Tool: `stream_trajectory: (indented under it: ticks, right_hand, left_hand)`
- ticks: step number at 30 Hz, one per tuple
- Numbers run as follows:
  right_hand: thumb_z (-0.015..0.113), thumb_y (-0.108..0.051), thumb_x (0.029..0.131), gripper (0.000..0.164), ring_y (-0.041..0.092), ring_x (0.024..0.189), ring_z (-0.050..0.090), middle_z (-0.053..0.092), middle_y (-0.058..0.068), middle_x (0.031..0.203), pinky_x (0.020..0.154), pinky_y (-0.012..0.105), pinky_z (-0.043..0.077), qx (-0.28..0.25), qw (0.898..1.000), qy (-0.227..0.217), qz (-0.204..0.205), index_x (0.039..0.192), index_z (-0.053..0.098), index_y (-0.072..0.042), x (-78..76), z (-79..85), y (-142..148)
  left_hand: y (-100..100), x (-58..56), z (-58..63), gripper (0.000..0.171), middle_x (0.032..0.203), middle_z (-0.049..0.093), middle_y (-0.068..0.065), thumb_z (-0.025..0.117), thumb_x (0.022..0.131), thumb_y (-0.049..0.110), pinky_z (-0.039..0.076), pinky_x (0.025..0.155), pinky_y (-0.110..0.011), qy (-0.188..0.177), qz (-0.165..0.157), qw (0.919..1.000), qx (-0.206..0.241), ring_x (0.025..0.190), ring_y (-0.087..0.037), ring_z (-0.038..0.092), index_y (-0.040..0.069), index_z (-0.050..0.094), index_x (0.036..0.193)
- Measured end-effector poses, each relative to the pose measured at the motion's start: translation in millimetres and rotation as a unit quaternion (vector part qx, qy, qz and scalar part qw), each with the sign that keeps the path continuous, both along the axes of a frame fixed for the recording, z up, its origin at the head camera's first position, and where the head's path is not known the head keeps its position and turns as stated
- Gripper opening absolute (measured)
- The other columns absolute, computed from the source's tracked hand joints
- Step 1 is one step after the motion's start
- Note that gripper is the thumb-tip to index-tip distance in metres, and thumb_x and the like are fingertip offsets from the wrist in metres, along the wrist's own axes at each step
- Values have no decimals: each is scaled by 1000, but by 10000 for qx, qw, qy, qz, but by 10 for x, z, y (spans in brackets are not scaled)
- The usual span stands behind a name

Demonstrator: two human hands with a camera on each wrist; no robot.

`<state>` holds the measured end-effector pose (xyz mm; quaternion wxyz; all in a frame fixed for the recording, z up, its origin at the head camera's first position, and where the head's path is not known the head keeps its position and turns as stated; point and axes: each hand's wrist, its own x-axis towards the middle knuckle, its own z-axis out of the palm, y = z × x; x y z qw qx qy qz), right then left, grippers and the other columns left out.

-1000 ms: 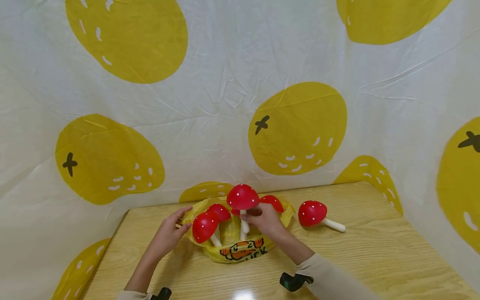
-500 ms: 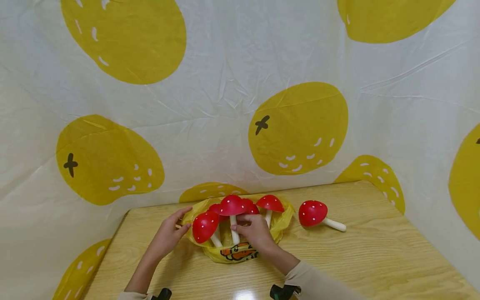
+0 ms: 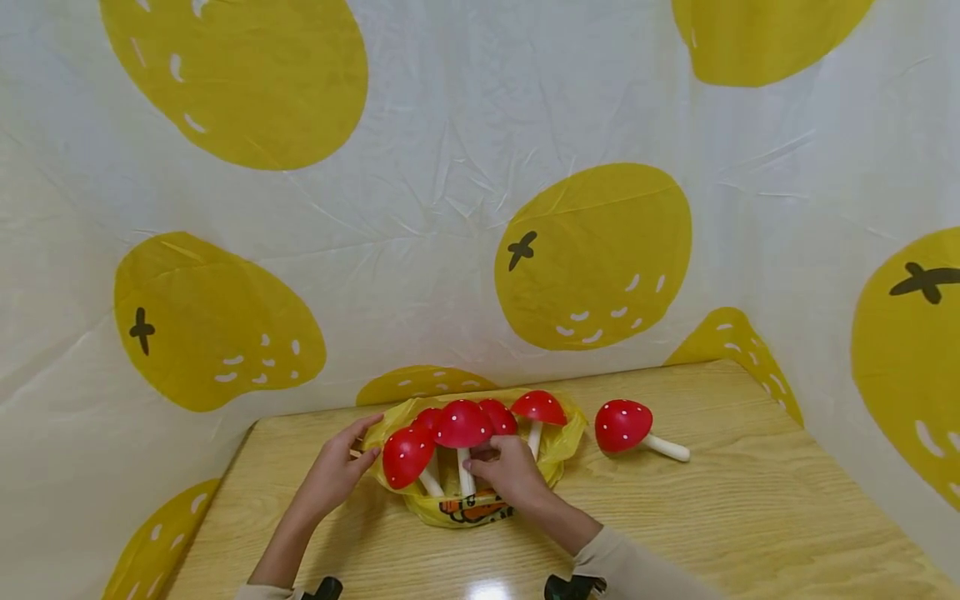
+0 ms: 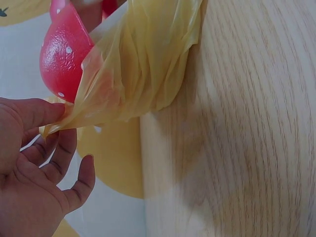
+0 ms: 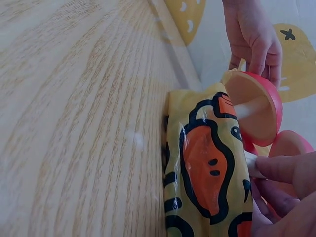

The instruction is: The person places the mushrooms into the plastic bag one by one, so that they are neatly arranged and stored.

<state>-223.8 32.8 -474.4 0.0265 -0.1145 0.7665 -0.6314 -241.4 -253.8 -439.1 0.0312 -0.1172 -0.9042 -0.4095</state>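
A yellow plastic bag (image 3: 564,446) with an orange cartoon print (image 5: 205,168) stands on the table, its mouth spread wide. Several toy mushrooms with white-dotted red caps and white stems are in it. My left hand (image 3: 337,468) pinches the bag's left rim (image 4: 66,121) between thumb and fingers, beside the leftmost mushroom (image 3: 407,457). At the bag's middle, my right hand (image 3: 513,473) holds a mushroom (image 3: 462,423) by its stem, cap up. The stem's lower end is at the bag's front edge, partly hidden in the right wrist view.
Another red mushroom (image 3: 624,426) lies on its side on the wooden table (image 3: 720,517), right of the bag. Behind the table hangs a white cloth (image 3: 420,292) printed with yellow fruit. Dark wrist mounts (image 3: 573,586) sit at both sleeves.
My right hand has brought its mushroom down and to the left, between the others in the bag. My left hand has stayed at the rim.
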Motion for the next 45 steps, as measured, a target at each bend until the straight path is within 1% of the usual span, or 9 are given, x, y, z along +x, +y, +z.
stream_trajectory:
  ticks: [5, 11, 15, 20, 26, 34, 39, 42, 45]
  right_hand:
    - [78, -6, 88, 21, 19, 86, 67, 72, 13, 99, 74, 34, 60, 147, 9996, -193, 151, 104, 72, 7, -4, 14, 20]
    - [78, -6, 87, 13, 14, 79, 65, 74, 8, 91, 69, 31, 57, 830, 9954, -236, 418, 96, 77, 4, 25, 63, 91]
    - [76, -6, 88, 12, 15, 81, 63, 73, 6, 94, 68, 28, 55, 1107, 9926, -68, 492, 96, 78, 2, 60, 171, 204]
    - [72, -4, 91, 12, 16, 82, 62, 72, 11, 99, 70, 27, 55, 1023, 9934, -91, 518, 101, 75, 3, 78, 346, 419]
    - [72, -7, 92, 9, 19, 76, 61, 70, 6, 94, 68, 29, 55, 1173, 9924, -94, 349, 100, 75, -3, 70, 509, 719]
    - [71, -11, 94, 13, 26, 86, 64, 71, 9, 102, 73, 29, 56, 1263, 9920, -48, -44, 105, 75, -4, 21, 615, 1086]
    - [71, -12, 95, 19, 26, 84, 64, 71, 14, 102, 68, 28, 57, 1299, 9908, -122, -349, 110, 73, -1, -15, 653, 1332]
    - [70, -12, 95, 21, 23, 86, 64, 71, 15, 104, 69, 26, 55, 1438, 9882, 48, -531, 113, 72, 0, -30, 650, 1486]
    - [69, -12, 96, 22, 22, 91, 63, 71, 12, 108, 74, 25, 54, 1704, 9823, 234, -736, 116, 71, -2, -26, 633, 1635]
  left_hand:
    - [-11, 1, 9, 52, 108, 66, -8, 68, 93, -3, 55, 75, -24, 60, -15, 10000, 13, 94, -20, 60, 4, 56, 143]
    - [-28, 3, 2, 51, 103, 64, -8, 68, 94, -2, 54, 75, -24, 28, -29, 10000, 59, 92, -20, 58, 5, 56, 143]
    - [-40, 11, -5, 51, 96, 59, -7, 69, 94, 0, 54, 72, -24, 4, 1, 10000, 30, 89, -20, 56, 7, 57, 143]
    - [-40, 16, -8, 52, 99, 58, -9, 70, 93, 1, 54, 65, -25, -67, 55, 10000, -2, 87, -23, 59, 11, 58, 143]
    - [-56, -11, -20, 51, 105, 61, -12, 70, 94, 2, 54, 68, -25, -48, 34, 10000, -11, 89, -24, 61, 11, 58, 143]
    - [-80, -16, -26, 50, 105, 62, -12, 70, 94, 2, 54, 68, -25, 12, 65, 10000, -21, 87, -22, 61, 10, 59, 142]
    - [-84, -10, -9, 49, 104, 61, -11, 70, 94, 3, 52, 67, -25, -2, 60, 10000, 19, 86, -21, 60, 10, 59, 141]
    - [-88, -8, 1, 48, 102, 59, -11, 70, 94, 4, 51, 64, -25, -53, 40, 10000, 55, 84, -20, 58, 9, 60, 140]
    - [-95, -6, 5, 48, 101, 59, -11, 70, 94, 4, 50, 63, -25, -108, 25, 9999, 72, 83, -20, 58, 9, 59, 140]
